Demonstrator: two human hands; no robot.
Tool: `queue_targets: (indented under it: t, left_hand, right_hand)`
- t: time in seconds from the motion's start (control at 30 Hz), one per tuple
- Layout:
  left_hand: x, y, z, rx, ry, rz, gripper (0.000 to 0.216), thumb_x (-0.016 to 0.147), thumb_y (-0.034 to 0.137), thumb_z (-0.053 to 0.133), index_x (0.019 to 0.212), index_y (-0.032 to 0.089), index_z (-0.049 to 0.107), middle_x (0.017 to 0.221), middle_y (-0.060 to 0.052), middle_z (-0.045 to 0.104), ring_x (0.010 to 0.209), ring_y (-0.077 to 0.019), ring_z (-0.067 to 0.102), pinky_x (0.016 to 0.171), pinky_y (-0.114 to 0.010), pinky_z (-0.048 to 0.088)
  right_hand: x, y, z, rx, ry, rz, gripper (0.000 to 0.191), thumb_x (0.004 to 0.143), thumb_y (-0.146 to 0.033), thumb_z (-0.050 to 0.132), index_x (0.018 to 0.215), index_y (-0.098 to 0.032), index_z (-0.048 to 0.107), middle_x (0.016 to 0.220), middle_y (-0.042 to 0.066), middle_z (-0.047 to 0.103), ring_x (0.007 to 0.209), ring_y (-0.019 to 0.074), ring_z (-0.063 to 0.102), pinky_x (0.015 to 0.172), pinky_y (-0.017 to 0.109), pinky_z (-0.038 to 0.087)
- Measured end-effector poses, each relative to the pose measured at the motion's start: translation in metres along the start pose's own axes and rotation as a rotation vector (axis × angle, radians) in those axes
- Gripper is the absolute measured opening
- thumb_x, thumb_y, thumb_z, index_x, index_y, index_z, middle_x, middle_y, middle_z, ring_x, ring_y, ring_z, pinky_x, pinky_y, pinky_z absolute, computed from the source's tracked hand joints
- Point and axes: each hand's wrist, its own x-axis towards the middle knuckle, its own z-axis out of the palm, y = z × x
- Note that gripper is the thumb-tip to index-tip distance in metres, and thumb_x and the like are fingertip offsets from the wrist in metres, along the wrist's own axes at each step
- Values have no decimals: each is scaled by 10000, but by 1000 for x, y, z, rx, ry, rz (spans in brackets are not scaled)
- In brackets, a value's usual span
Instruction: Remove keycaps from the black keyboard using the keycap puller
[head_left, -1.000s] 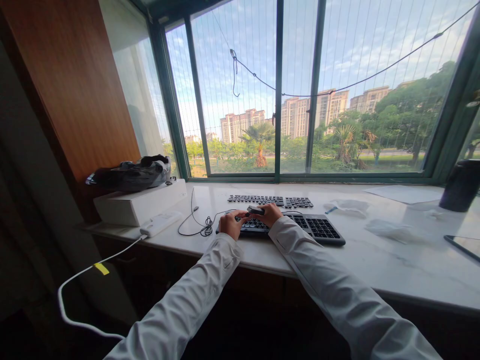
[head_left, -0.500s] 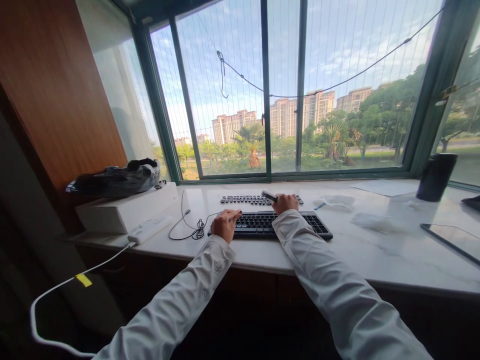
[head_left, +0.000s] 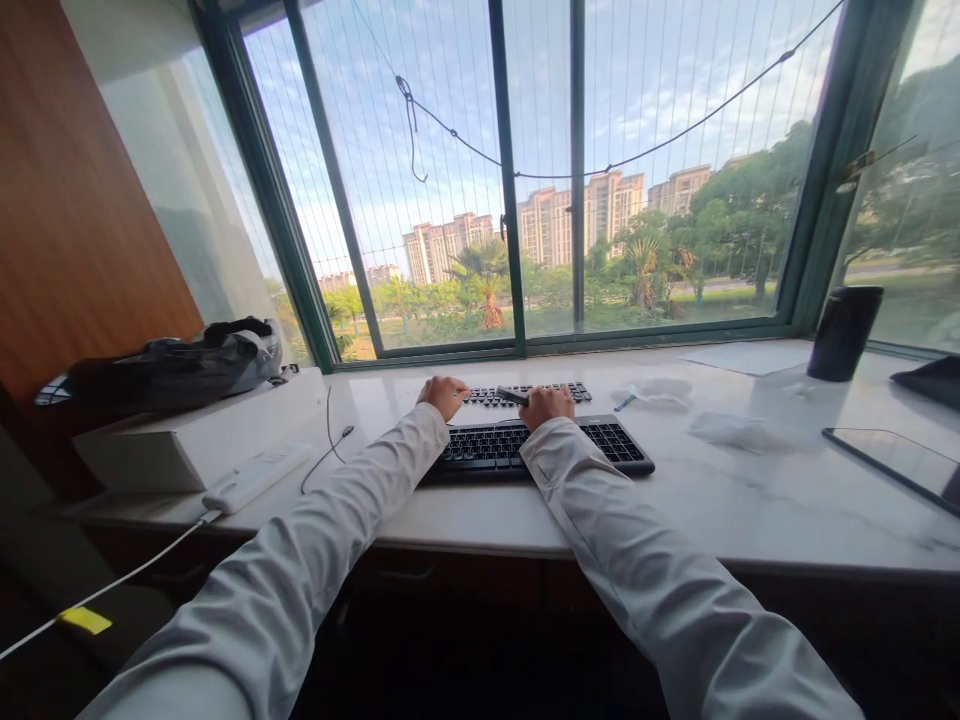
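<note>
One dark tool (head_left: pixel 511 396) gripped in right hand (head_left: pixel 550 406), fingers closed, by the loose keycaps (head_left: pixel 486 397) far of the keyboard (head_left: pixel 486 446). Left hand (head_left: pixel 444 396) at keycaps' left end; cannot tell its finger grip.

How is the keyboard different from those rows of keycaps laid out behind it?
The keyboard is one solid unit; the keycaps lie as small separate pieces on the counter. The keyboard looks wider than the rows of keycaps, and the keycaps lie closer to the window than the keyboard. Both look dark.
</note>
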Motion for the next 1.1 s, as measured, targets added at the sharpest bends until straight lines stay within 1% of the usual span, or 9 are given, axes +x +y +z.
queue_targets:
  t: [0.07,0.2,0.3,0.4,0.53,0.7,0.93,1.1]
  left_hand:
    - [15,-4,17,24,-67,11,237,817,356,584,932,243,759,948,-53,736,951,-224,641,868,-281,460]
    - [31,-8,47,48,-124,28,203,778,293,605,879,232,770,870,-69,741,884,-219,659,815,-269,475]
    - [37,-11,62,58,-140,41,190,773,262,608,860,231,773,897,-69,740,901,-220,658,825,-267,472]
    - [41,-15,71,52,-147,38,182,784,291,609,862,257,770,934,-46,739,895,-206,658,819,-259,474]
    - [43,-19,76,43,-149,2,188,772,346,631,904,305,758,965,-14,736,904,-196,653,816,-254,471]
    - [42,-18,76,41,-144,-23,213,766,381,638,933,313,752,997,-24,729,918,-198,648,822,-254,465]
    - [41,-15,77,53,-130,-19,208,759,382,652,917,304,762,962,-49,734,916,-235,653,825,-286,466]
    - [41,-16,78,72,-130,-18,198,769,371,644,921,318,758,978,-38,733,925,-234,653,842,-299,466]
  right_hand:
    - [1,-1,1,-13,-15,-1,215,803,-285,523,821,-154,693,835,136,699,823,239,625,897,400,297]
    - [2,-2,2,-14,-13,-15,219,806,-274,515,817,-154,697,819,139,697,796,235,623,876,397,308]
    - [2,-2,4,1,-1,-23,211,818,-254,504,777,-159,688,775,125,695,740,220,620,856,393,310]
    - [2,-3,5,-2,-17,-28,207,826,-239,503,759,-162,684,760,117,695,713,213,619,847,388,309]
    - [3,-3,7,-26,-11,-28,209,830,-225,506,769,-158,694,753,116,694,706,210,623,863,388,297]
    - [3,-4,8,-48,6,-39,224,833,-223,495,780,-161,704,760,119,696,715,210,627,825,376,312]
    - [3,-4,7,-37,1,-38,226,836,-224,489,775,-157,696,753,116,697,694,200,620,824,374,317]
    - [3,-4,6,-32,-13,-39,217,827,-231,502,753,-158,692,760,113,698,702,201,626,857,378,310]
